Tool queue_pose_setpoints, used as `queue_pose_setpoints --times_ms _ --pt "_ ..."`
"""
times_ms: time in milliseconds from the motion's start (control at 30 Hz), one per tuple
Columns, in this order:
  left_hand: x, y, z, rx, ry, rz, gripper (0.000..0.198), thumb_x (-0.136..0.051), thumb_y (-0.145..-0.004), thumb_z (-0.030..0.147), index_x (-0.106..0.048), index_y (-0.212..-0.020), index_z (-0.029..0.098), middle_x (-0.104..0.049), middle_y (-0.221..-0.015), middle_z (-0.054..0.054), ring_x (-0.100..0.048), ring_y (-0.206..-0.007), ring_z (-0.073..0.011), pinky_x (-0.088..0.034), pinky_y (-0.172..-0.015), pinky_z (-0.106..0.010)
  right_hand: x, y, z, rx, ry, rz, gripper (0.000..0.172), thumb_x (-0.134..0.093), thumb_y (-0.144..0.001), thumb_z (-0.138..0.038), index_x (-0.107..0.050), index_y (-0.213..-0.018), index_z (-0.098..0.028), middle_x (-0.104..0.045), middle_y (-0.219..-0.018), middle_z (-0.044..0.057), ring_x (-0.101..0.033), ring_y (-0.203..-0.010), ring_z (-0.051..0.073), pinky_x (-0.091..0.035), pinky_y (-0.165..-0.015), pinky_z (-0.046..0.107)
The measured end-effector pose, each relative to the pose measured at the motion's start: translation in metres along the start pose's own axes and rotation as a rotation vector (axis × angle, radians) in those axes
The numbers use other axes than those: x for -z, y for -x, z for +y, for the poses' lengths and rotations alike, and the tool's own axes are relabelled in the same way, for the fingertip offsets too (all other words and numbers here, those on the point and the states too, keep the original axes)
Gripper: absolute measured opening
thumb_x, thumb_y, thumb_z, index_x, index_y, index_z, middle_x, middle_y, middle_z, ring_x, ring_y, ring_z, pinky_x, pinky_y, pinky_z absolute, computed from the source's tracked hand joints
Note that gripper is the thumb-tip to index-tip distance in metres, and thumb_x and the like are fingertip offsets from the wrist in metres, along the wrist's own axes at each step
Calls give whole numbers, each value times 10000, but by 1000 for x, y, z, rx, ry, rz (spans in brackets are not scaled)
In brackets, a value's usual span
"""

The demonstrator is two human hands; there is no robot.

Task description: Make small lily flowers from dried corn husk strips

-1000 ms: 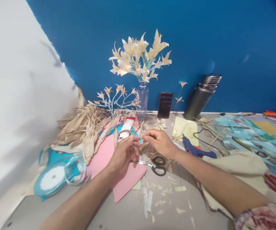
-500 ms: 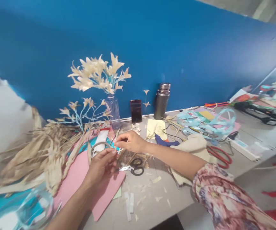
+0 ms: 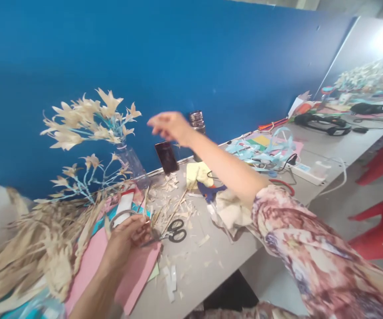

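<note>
My left hand [image 3: 126, 237] rests low over a pink paper sheet [image 3: 134, 274], fingers curled round a thin grey ring [image 3: 120, 215]. Black-handled scissors [image 3: 174, 230] lie just to its right among husk scraps. My right hand [image 3: 169, 126] is raised in the air in front of the blue wall, near a steel flask [image 3: 196, 120] and above a dark phone [image 3: 166, 157] leaning on the wall. This hand is smeared by motion, so its fingers are unclear. A vase [image 3: 131, 161] with cream husk flowers [image 3: 88, 117] stands at the back left.
Dried husks [image 3: 35, 239] are heaped at the left. A blue glue gun [image 3: 209, 191], yellow paper [image 3: 198, 173], a cream cloth [image 3: 231, 212], light blue ribbons [image 3: 264, 148] and a power strip [image 3: 306, 173] lie to the right. Red chairs [image 3: 380, 221] stand beyond the table edge.
My right hand has left the spot beside my left hand and risen toward the wall. The view has swung to the right. My left hand keeps the ring.
</note>
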State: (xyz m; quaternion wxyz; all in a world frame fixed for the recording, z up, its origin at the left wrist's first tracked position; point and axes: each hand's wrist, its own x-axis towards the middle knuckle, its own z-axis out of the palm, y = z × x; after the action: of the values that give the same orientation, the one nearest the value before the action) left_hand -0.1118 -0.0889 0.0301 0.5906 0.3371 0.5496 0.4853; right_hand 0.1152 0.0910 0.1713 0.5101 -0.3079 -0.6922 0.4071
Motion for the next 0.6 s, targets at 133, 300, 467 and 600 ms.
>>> queue_pose_setpoints --times_ms 133,300,467,600 --pt "-10 8 11 -7 -144 -145 292 -881 -579 298 -672 -706 139 -683 -752 -33 -620 -630 -127 -502 -570 -221 74 9 -8 -13 -210 417 189 -530 -985 -345 -554 -923 -168 -529 -630 -80 -382 -456 33 -240 -427 154" --pt "-24 4 17 11 -234 -222 325 -862 -597 364 -672 -734 138 -684 -711 -52 -597 -556 -136 -442 -484 -225 62 129 26 -235 555 -181 80 -669 -823 -197 -632 -758 -168 -655 -673 -1 -531 -554 104 -356 -530 234" --pt "-52 -23 12 -6 -333 -194 280 -810 -609 360 -653 -705 148 -662 -662 -36 -594 -592 -140 -439 -517 -221 40 204 48 -225 1290 -469 130 -619 -821 -163 -684 -933 -155 -717 -978 126 -625 -966 286 -395 -707 325" --pt "-86 -56 5 -187 -605 -245 195 -687 -697 347 -660 -670 156 -641 -617 -17 -516 -512 -116 -353 -466 -215 41 203 59 -282 1352 -440 253 -617 -811 -201 -658 -1053 -144 -679 -1074 155 -596 -1034 318 -397 -766 351"
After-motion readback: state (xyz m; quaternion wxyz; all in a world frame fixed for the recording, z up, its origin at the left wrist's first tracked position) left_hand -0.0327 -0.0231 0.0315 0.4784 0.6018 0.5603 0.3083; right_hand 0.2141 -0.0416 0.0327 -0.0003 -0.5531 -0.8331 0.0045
